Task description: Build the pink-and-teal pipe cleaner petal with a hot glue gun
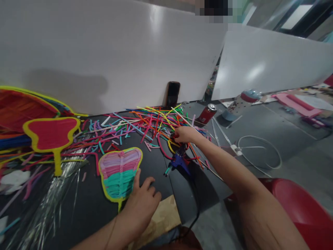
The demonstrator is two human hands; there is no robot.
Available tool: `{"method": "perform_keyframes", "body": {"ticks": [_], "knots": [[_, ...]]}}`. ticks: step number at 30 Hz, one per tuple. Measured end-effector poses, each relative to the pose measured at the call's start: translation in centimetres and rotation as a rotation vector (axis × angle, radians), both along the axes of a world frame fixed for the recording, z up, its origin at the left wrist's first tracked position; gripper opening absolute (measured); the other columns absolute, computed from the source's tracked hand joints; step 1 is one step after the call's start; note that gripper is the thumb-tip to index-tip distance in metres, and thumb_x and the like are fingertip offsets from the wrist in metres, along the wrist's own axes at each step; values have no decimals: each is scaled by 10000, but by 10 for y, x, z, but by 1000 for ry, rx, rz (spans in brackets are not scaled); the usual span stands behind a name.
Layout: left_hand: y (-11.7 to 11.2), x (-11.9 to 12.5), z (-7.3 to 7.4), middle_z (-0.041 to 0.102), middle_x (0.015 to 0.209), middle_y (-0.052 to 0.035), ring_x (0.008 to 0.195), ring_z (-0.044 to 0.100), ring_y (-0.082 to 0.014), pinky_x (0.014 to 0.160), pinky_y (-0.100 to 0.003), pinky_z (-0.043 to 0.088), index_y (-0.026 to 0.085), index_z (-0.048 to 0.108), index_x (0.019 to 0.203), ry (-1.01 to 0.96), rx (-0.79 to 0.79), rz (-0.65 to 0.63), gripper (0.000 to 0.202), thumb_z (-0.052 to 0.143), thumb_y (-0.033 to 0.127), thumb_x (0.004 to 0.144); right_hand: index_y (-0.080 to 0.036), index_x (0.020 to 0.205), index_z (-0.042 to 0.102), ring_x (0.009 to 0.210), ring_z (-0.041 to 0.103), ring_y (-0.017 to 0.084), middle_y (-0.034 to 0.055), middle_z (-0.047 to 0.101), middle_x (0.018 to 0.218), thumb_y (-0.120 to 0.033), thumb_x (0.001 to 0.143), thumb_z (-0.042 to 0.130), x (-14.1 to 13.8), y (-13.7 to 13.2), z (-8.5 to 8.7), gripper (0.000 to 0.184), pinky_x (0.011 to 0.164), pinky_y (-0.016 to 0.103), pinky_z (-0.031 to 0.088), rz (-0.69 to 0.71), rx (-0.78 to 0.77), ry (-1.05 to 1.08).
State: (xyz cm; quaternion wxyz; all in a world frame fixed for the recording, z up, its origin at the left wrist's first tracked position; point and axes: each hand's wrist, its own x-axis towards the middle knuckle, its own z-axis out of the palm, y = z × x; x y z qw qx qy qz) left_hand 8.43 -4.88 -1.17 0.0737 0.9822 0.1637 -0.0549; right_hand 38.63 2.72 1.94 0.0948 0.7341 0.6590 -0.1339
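Observation:
A hand fan shape (pixel 121 172) made of pipe cleaners lies on the dark table, pink, lilac and teal inside a yellow outline. My left hand (pixel 143 198) rests over its lower right edge, fingers apart, the index finger touching the fan's side. Farther off, my right hand (pixel 184 134) reaches to the right end of a heap of loose coloured pipe cleaners (pixel 145 121). Its fingers are pinched together; what they grip is hidden. Just below that hand sits a blue glue gun (pixel 180 163) with a black cord.
Another fan shape (pixel 53 133), red with yellow edging, lies left near silvery strands (pixel 56 194). Behind the heap, a phone (pixel 173 93) leans on the white partition (pixel 104 52). To the right are a red can (pixel 207 114), a bottle (pixel 240 104), a white cable (pixel 278 156) and a red stool (pixel 299 198).

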Motion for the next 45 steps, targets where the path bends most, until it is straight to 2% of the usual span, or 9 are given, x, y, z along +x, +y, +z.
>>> {"method": "perform_keyframes", "body": {"ticks": [7, 14, 20, 23, 27, 29, 31, 38, 45], "knots": [[-2, 5, 6, 678, 775, -45, 1064, 524, -257, 1074, -649, 115, 205, 644, 850, 19, -41, 65, 150, 559, 92, 800, -199, 884, 732, 821, 658, 232, 97, 727, 888, -368, 725, 589, 7, 1, 0, 273, 617, 256, 414, -82, -29, -26], [36, 13, 39, 688, 831, -36, 1081, 537, -276, 1046, -647, 154, 199, 614, 831, -117, -78, 182, 211, 508, 46, 731, -195, 818, 741, 734, 640, 198, 74, 718, 787, -377, 766, 579, 24, 0, 1, 250, 601, 238, 387, -193, 4, 5], [86, 35, 51, 705, 913, -51, 1047, 558, -272, 1041, -641, 161, 221, 639, 825, -266, 20, 307, 182, 476, 149, 784, -175, 914, 725, 722, 606, 159, 55, 714, 841, -275, 860, 441, 34, -7, 26, 306, 588, 225, 362, -268, 250, 69], [109, 46, 49, 697, 1089, -61, 1161, 514, -282, 1053, -631, 163, 254, 653, 996, -342, 57, 384, 312, 421, 144, 818, -154, 972, 704, 754, 600, 160, 60, 712, 879, -241, 866, 412, 39, -19, 47, 323, 624, 226, 382, -297, 392, 85], [129, 40, 50, 443, 1453, -97, 1339, 358, -323, 1044, -658, 182, 250, 561, 1253, -342, 160, 426, 470, 406, 165, 817, -143, 948, 682, 705, 590, 148, 60, 704, 834, -264, 874, 416, 34, -53, 62, 302, 626, 223, 395, -317, 612, 157], [135, 26, 53, 401, 1475, -119, 1347, 353, -325, 1050, -629, 220, 230, 572, 1249, -329, 212, 461, 451, 411, 211, 828, -166, 843, 673, 603, 557, 135, 32, 667, 694, -307, 874, 445, 20, -77, 56, 270, 577, 222, 376, -322, 647, 192], [140, 7, 55, 413, 1459, -137, 1341, 366, -322, 1047, -594, 266, 215, 587, 1232, -339, 260, 510, 432, 395, 260, 847, -199, 786, 658, 608, 575, 143, 21, 660, 685, -351, 876, 478, -1, -102, 40, 252, 567, 229, 378, -290, 487, 190], [145, -42, 57, 478, 1357, -191, 1291, 422, -325, 1054, -477, 353, 136, 622, 1168, -406, 335, 535, 518, 297, 421, 884, -141, 1133, 579, 1018, 614, 277, 158, 631, 1108, -331, 782, 670, -65, -150, -30, 409, 865, 375, 475, -333, 388, 107], [124, -58, 49, 442, 1393, -158, 1311, 394, -325, 1071, -483, 339, 189, 614, 1176, -348, 350, 504, 518, 263, 425, 877, -157, 1112, 609, 900, 658, 233, 116, 675, 1000, -243, 783, 615, -58, -153, -43, 340, 818, 364, 524, -388, 543, 191]]}}
